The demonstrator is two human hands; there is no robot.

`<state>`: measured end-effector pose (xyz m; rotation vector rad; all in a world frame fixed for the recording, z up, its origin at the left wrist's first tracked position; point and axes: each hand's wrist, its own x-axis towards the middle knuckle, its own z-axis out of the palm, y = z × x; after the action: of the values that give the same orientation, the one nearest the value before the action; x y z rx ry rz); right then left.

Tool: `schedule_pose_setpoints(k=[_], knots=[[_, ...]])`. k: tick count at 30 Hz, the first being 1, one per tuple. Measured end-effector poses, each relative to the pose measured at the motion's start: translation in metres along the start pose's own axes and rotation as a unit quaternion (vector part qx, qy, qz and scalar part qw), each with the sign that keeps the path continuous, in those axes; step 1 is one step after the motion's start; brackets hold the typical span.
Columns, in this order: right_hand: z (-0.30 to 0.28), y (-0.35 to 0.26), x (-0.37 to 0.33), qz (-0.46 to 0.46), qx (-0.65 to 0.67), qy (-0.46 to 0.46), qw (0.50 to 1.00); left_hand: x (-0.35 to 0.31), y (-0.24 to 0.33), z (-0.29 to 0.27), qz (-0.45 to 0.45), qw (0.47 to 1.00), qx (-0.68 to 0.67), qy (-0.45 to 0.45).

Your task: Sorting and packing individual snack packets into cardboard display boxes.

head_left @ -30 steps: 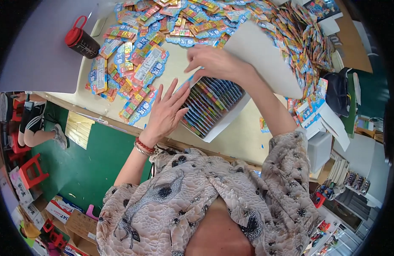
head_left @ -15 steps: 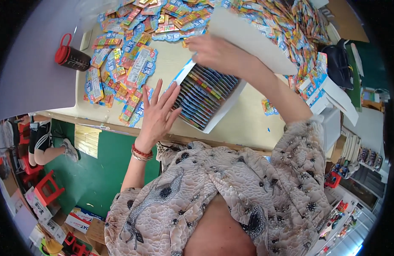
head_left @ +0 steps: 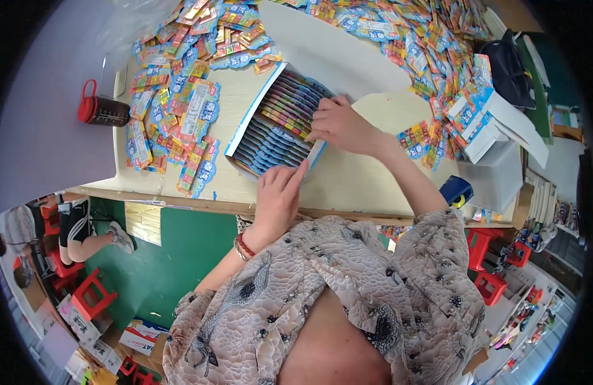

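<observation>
An open white box (head_left: 251,122) with a blue edge lies tilted on the table before me. Inside, flat colourful packets (head_left: 274,144) stand in tight rows; its long white flap (head_left: 335,48) spreads out on the far side. At the near right corner of the box is my left hand (head_left: 276,202), fingers close together against its edge. My right hand (head_left: 344,125) is closed, with curled fingers at the right ends of the packets beside the box wall. Its fingertips are partly hidden.
Heaps of similar packets (head_left: 194,109) cover the table's left and far sides. A dark bottle with a red lid (head_left: 110,111) stands left. To the right are another open carton (head_left: 479,128), a translucent bin (head_left: 492,176), a blue tape dispenser (head_left: 455,191) and a black bag (head_left: 509,70).
The box has shifted left and turned slightly. My right hand has come back from its far edge to its right side. My left hand has moved from the left side to the near right corner.
</observation>
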<state>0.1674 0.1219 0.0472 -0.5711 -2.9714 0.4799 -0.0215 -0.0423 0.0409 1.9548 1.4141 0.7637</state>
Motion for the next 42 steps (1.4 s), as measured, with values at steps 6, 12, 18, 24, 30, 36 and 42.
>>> schedule_pose_setpoints(k=[6, 12, 18, 24, 30, 36, 42], knots=[[0.043, -0.043, -0.021, 0.183, 0.019, 0.430, 0.884, -0.010, -0.006, 0.014, 0.014, 0.978, 0.202, 0.054], [0.089, -0.075, -0.015, 0.430, 0.454, 0.358, 0.694, -0.008, -0.023, 0.030, 0.071, 0.940, 0.325, 0.080], [0.070, 0.028, -0.001, 0.399, 0.375, 0.423, 0.723, 0.034, 0.004, 0.042, 0.066, 0.936, 0.344, 0.027], [0.052, 0.089, 0.010, 0.319, 0.312, 0.452, 0.772, 0.093, -0.008, -0.005, 0.033, 0.957, 0.246, 0.149], [0.050, 0.098, 0.007, 0.240, 0.337, 0.462, 0.784, 0.185, -0.116, -0.037, -0.073, 0.951, -0.288, 0.090], [0.027, 0.076, -0.015, 0.212, 0.440, 0.368, 0.792, 0.194, -0.128, -0.015, 0.137, 0.914, -0.347, 0.162], [0.026, 0.007, -0.053, 0.177, 0.229, 0.302, 0.908, 0.143, -0.119, -0.032, 0.062, 0.978, -0.138, 0.142]])
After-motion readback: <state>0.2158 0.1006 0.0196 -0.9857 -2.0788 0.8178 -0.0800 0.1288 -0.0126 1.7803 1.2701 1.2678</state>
